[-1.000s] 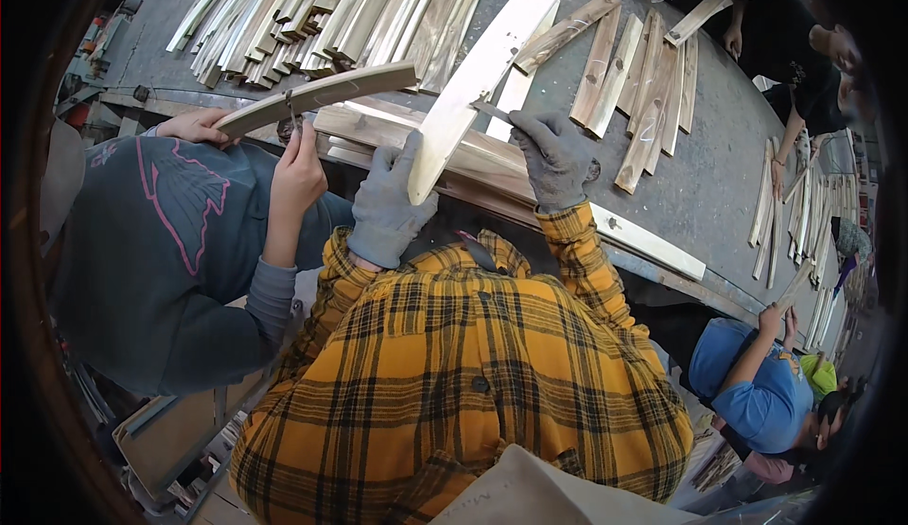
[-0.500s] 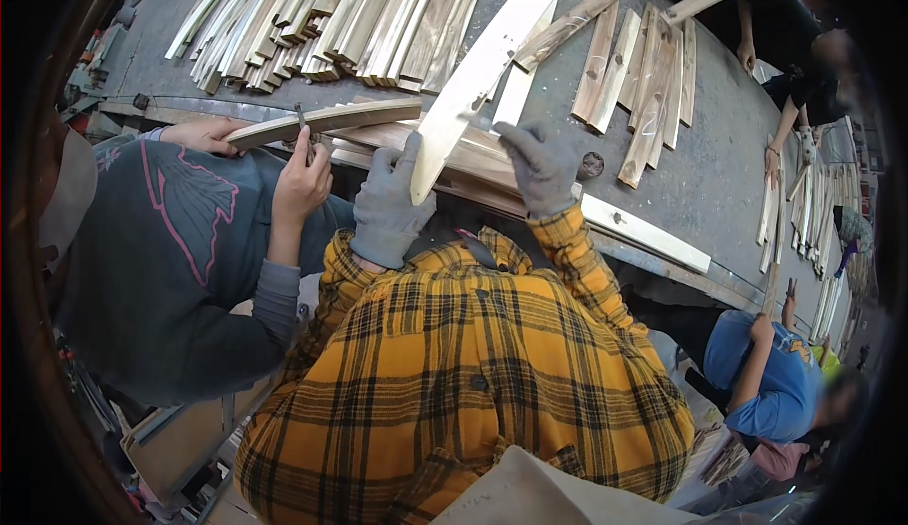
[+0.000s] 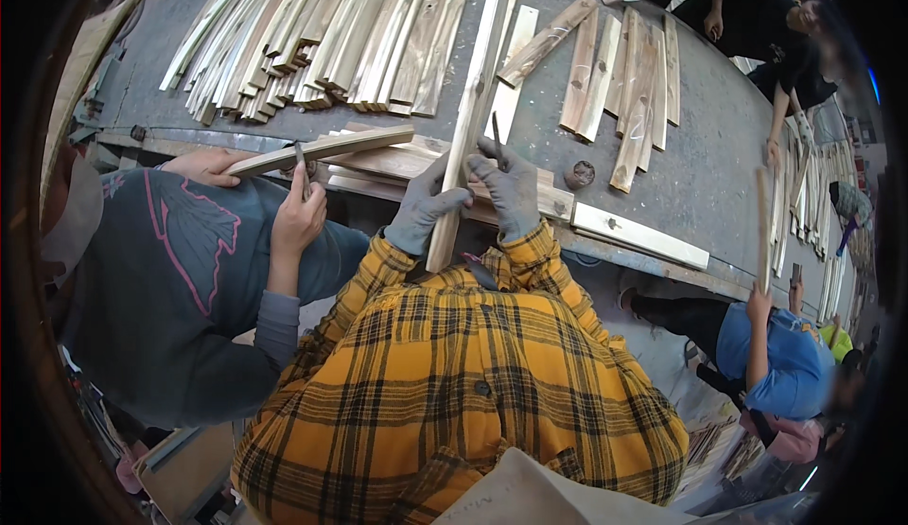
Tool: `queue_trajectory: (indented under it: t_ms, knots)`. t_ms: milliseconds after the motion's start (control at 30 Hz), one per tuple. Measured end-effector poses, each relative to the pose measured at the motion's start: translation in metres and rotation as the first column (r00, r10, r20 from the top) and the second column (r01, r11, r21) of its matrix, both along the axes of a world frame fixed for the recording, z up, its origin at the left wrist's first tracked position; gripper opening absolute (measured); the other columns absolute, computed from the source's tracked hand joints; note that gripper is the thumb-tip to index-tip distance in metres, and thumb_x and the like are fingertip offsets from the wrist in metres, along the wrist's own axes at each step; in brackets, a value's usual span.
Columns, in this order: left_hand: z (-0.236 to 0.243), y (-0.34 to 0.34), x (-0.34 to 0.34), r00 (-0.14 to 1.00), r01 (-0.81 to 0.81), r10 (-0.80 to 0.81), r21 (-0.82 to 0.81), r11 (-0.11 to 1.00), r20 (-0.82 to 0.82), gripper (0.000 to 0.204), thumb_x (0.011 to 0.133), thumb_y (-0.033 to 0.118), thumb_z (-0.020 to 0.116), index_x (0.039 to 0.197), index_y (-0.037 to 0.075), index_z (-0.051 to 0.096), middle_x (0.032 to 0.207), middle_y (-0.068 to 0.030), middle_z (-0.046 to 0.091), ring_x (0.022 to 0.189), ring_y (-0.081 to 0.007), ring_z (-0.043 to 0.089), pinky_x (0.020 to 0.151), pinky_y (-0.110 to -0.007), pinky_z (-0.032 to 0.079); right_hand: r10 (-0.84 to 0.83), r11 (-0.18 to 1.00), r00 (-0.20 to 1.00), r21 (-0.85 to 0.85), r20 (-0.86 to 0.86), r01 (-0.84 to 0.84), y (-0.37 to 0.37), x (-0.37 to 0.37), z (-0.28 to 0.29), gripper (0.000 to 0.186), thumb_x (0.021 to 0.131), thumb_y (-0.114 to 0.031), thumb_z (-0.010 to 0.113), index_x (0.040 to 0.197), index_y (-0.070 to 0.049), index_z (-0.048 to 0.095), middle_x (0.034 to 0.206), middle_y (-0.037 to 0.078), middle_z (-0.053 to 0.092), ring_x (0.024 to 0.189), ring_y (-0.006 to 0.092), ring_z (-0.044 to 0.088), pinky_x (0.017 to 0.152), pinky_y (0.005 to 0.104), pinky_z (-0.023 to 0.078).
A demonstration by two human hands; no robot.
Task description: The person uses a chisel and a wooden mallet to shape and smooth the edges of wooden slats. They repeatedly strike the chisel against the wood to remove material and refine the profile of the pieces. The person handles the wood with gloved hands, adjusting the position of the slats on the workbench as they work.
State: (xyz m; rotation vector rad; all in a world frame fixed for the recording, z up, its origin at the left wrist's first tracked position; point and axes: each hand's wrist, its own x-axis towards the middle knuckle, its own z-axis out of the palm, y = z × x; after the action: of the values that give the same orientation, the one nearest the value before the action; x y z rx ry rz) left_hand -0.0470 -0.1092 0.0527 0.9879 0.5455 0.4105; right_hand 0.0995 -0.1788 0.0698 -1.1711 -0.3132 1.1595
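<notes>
A long pale wooden slat, turned on its narrow edge, runs from near my chest out over the workbench. My left hand, in a grey glove, is closed round its near part. Just right of the slat is my right hand, also gloved. Its fingers are closed on a thin dark tool, slim like a blade, pointing up and away. The tool's handle is hidden in the glove, so its exact kind cannot be told. Beneath both hands, more slats lie along the bench's near edge.
A big pile of slats covers the bench's far left; several others lie at right. A dark round lump sits near a pale slat. Close at left, a co-worker holds a slat and small tool. More people stand right.
The slat has turned from its broad face onto its edge, with its near end closer to me. My right hand has come left beside it, and the dark tool now shows.
</notes>
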Motion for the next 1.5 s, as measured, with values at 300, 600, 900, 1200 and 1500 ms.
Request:
queue_trajectory:
  t_ms: [300, 600, 900, 1200, 1500]
  knots:
    - [0.019, -0.012, 0.096, 0.906, 0.401, -0.146, 0.692, 0.600, -0.398, 0.082, 0.079, 0.053, 0.073, 0.142, 0.008, 0.045, 0.124, -0.0182, 0.057, 0.117, -0.0305, 0.056, 0.098, -0.040, 0.047, -0.108, 0.988, 0.965, -0.078, 0.239, 0.130, -0.036, 0.123, -0.025, 0.042, 0.078, -0.011, 0.078, 0.114, 0.006, 0.062, 0.091, 0.010, 0.065, 0.071, 0.0142, 0.062, 0.059, 0.0241, 0.054]
    - [-0.026, 0.117, 0.150, 0.591, 0.558, 0.463, 0.749, 0.357, -0.660, 0.052, 0.080, 0.042, 0.072, 0.116, 0.005, 0.061, 0.112, -0.0173, 0.064, 0.099, -0.0316, 0.065, 0.084, -0.042, 0.051, 0.245, 0.599, 0.293, -0.382, 0.924, 0.703, -0.089, 0.278, -0.045, 0.079, 0.070, -0.041, 0.082, 0.126, 0.007, 0.057, 0.114, 0.024, 0.067, 0.096, 0.0337, 0.069, 0.082, 0.0378, 0.053]
    - [-0.086, 0.172, 0.179, 0.568, 0.503, 0.649, 0.837, 0.214, -0.507, 0.047, 0.081, 0.030, 0.071, 0.117, 0.002, 0.057, 0.112, -0.0161, 0.063, 0.104, -0.0337, 0.061, 0.084, -0.043, 0.053, 0.073, 0.859, 0.011, -0.069, 0.997, 0.508, -0.021, 0.216, -0.067, 0.046, 0.079, -0.037, 0.076, 0.112, -0.006, 0.069, 0.102, 0.013, 0.070, 0.090, 0.0269, 0.066, 0.082, 0.0368, 0.052]
    - [-0.024, 0.090, 0.133, 0.636, 0.604, 0.183, 0.631, 0.486, -0.750, 0.074, 0.060, 0.053, 0.078, 0.108, -0.001, 0.066, 0.096, -0.0198, 0.070, 0.091, -0.0323, 0.069, 0.078, -0.039, 0.057, 0.070, 0.991, 0.990, -0.126, 0.121, -0.054, 0.054, 0.126, -0.070, 0.024, 0.080, -0.015, 0.076, 0.099, -0.001, 0.069, 0.068, 0.000, 0.061, 0.048, 0.0090, 0.050, 0.042, 0.0238, 0.036]
    - [0.037, 0.033, 0.046, 0.914, 0.309, -0.018, 0.667, 0.678, -0.405, 0.070, 0.078, 0.042, 0.076, 0.131, 0.002, 0.055, 0.103, -0.0146, 0.064, 0.094, -0.0247, 0.062, 0.086, -0.034, 0.050, 0.000, 0.988, 0.873, -0.136, 0.489, 0.077, 0.018, 0.248, -0.124, 0.038, 0.085, -0.014, 0.069, 0.119, 0.002, 0.060, 0.075, 0.001, 0.061, 0.056, 0.0107, 0.055, 0.049, 0.0235, 0.043]
